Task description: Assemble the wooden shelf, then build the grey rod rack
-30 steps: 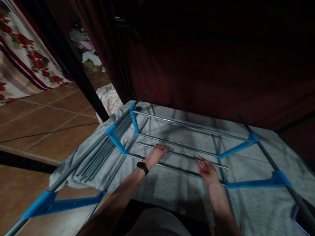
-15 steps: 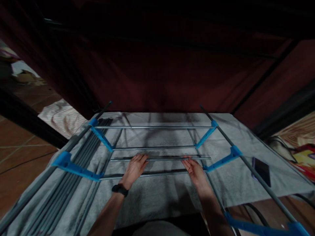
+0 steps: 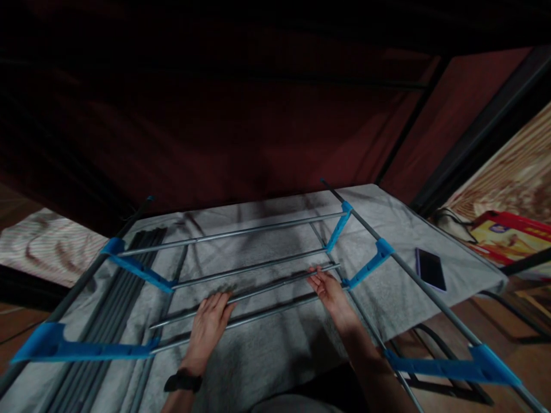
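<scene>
A loose thin grey metal rod (image 3: 267,288) lies across the middle of a rack frame made of grey tubes and blue plastic brackets. My left hand (image 3: 210,321), with a black band on the wrist, is closed over the rod's left part, its fingertips partly hidden. Near the rod's other end, my right hand (image 3: 329,289) pinches it between thumb and fingers. The near left bracket (image 3: 94,350) and the near right bracket (image 3: 370,267) are joined by a fixed crossbar (image 3: 275,310), just on my side of the rod. A farther crossbar (image 3: 249,268) runs beyond it.
Several grey tubes (image 3: 112,310) lie side by side on the left of the cloth-covered surface (image 3: 267,355). A phone (image 3: 430,269) rests on the right. Another blue bracket (image 3: 451,367) juts out at lower right. A red and yellow box (image 3: 508,235) stands beyond the right edge.
The view has turned to the right, so the frame appears slanted. Both hands keep hold of the rod, which has shifted slightly left relative to the frame.
</scene>
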Demonstrator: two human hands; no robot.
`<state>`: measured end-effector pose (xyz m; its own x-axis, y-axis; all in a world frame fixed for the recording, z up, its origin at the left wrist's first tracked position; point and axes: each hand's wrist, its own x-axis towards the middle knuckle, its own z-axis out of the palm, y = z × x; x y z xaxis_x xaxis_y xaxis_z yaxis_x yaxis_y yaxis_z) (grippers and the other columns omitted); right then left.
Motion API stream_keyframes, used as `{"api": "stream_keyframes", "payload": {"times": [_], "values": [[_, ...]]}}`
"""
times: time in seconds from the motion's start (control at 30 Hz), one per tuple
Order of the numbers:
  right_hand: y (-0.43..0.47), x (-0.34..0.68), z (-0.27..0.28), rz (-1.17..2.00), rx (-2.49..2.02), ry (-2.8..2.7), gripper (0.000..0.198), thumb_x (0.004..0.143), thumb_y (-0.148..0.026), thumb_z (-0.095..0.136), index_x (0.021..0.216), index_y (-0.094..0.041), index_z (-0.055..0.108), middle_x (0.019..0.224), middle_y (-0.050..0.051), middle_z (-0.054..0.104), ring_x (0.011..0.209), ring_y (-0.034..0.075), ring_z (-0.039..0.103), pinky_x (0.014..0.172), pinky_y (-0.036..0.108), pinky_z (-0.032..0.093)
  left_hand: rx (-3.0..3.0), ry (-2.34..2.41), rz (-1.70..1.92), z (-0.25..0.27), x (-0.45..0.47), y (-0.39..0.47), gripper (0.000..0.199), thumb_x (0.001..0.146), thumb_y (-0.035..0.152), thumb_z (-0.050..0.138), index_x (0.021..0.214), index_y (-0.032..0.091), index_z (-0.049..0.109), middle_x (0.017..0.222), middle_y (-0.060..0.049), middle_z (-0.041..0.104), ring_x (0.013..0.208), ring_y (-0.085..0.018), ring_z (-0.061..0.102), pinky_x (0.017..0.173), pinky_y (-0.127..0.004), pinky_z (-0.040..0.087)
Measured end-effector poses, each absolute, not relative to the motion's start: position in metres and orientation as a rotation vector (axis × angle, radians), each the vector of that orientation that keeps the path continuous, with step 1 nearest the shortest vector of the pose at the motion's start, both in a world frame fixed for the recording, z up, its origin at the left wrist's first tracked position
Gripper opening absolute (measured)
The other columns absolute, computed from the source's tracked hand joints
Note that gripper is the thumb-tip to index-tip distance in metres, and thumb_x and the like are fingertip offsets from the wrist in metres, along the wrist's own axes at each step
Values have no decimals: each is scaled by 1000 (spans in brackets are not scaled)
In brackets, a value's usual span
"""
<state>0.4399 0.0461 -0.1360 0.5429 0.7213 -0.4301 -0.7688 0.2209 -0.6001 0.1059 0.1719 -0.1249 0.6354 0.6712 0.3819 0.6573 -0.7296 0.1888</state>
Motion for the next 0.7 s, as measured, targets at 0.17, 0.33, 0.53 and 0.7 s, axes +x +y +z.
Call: {"api": "stream_keyframes", "payload": {"times": [0.17, 0.33, 0.53, 0.7], "values": [[49, 441, -138, 1026, -877, 84, 20, 71, -22, 81, 75, -21, 61, 82, 2, 73, 80, 16, 68, 79, 32, 56, 2785, 1067, 661, -126, 106, 174, 34, 101, 46, 41, 101, 23, 67, 95, -5, 73, 90, -24, 69, 85, -38, 53], [54, 447, -137, 1001, -855, 77, 8, 79, -20, 71, 83, -22, 65, 82, 0, 72, 80, 16, 68, 79, 30, 55, 2811, 1043, 650, -128, 104, 176, 35, 101, 43, 40, 104, 23, 68, 97, -5, 74, 91, -24, 69, 84, -39, 54], [57, 451, -142, 970, -788, 76, 8, 83, -29, 70, 84, -24, 64, 84, -1, 71, 84, 15, 68, 84, 32, 56, 2790, 1045, 629, -131, 105, 179, 40, 101, 48, 39, 103, 21, 68, 98, -6, 75, 93, -24, 71, 86, -39, 56], [60, 455, -148, 907, -746, 124, 24, 86, -49, 66, 82, -25, 63, 84, -1, 71, 86, 15, 69, 89, 33, 57, 2680, 1126, 644, -130, 104, 177, 42, 97, 58, 44, 101, 22, 65, 95, -5, 76, 89, -23, 72, 81, -35, 57]]}}
